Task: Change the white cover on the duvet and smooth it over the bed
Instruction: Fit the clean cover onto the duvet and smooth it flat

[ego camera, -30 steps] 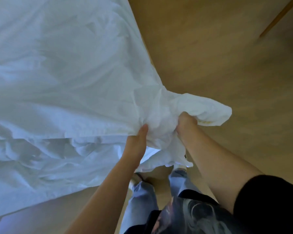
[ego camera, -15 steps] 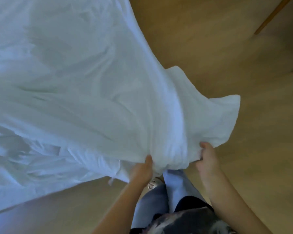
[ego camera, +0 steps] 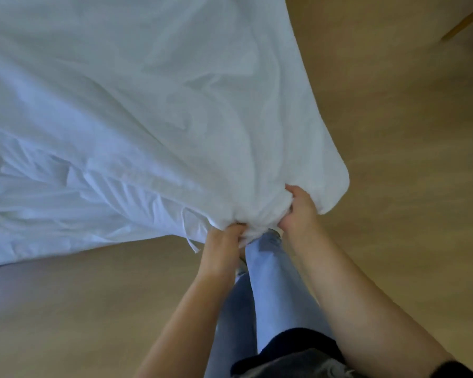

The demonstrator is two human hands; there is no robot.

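From the head camera, the white duvet cover (ego camera: 148, 118) is filling the upper left of the view, spreading wrinkled and loose across the bed and hanging out over the wooden floor (ego camera: 393, 159) at its near corner. The left hand (ego camera: 224, 241) is gripping a bunched fold of the cover's lower edge, fingers curled into the cloth. The right hand (ego camera: 298, 211) is sitting just beside it, a little higher, and is clutching the gathered fabric next to the rounded corner, thumb and fingers digging into the folds. Both hands are holding the cover up off the floor. A thin white tie (ego camera: 189, 236) is dangling from the edge just left of the left hand. Below the hands, the person's light blue jeans (ego camera: 273, 282) are showing between the forearms.
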